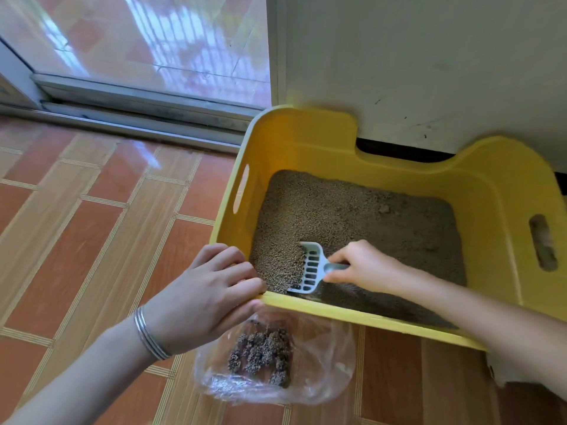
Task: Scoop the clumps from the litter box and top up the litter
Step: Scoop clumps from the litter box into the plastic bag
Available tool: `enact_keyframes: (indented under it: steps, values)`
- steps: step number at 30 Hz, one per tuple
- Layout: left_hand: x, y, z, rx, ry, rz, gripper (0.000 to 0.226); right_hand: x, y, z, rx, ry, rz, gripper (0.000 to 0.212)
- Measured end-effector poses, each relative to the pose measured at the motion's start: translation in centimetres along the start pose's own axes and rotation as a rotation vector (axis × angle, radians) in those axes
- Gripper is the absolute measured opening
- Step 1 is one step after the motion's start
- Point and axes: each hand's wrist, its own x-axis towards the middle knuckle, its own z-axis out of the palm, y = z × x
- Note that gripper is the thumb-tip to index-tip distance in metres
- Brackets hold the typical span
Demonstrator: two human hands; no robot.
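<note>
Tiled floor (pixel 92 228), beside a sliding door. Right hand (pixel 362 265) fingers pinch the white scoop (pixel 311 268) handle, blade in litter (pixel 352 216). Left hand (pixel 208 289) fingers curl over the yellow litter box (pixel 497 191) corner. Clumps (pixel 264 354) lie in a clear bag (pixel 325 363) just beside it.

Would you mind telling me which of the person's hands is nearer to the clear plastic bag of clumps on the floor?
Left. The left hand grips the yellow litter box corner directly above the plastic bag; the right hand holds the scoop inside the box, farther away.
</note>
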Motion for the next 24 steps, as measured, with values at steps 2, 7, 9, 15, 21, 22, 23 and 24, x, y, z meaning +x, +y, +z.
enact_keyframes:
  steps: [2,7,9,15,21,22,23,24]
  values:
    - [0.0,-0.1,0.1,-0.014,0.006,0.003,0.043,0.9,-0.7,0.1,0.043,0.007,-0.014,0.026]
    - [0.1,-0.1,0.1,-0.026,0.013,0.007,0.043,1.6,-0.8,0.1,0.107,0.058,-0.036,0.031]
    - [0.1,0.0,0.0,-0.028,0.006,0.006,0.041,1.4,-0.5,0.2,0.132,0.078,-0.069,0.028]
    - [0.2,0.1,-0.4,-0.018,0.003,-0.009,0.04,-0.3,0.2,-0.9,0.258,0.17,-0.131,0.031]
    - [0.2,0.2,-0.5,-0.003,-0.033,-0.021,0.041,-2.8,1.3,-2.7,0.207,0.228,-0.096,0.032]
    - [0.2,0.2,-0.5,0.0,-0.037,-0.024,0.041,-3.2,1.4,-2.7,0.213,0.237,-0.096,0.033]
    - [0.2,0.2,-0.6,0.004,-0.039,-0.026,0.041,-3.6,1.5,-2.8,0.218,0.245,-0.099,0.033]
    - [0.2,0.2,-0.6,0.009,-0.04,-0.027,0.041,-3.9,1.5,-2.9,0.222,0.252,-0.105,0.033]
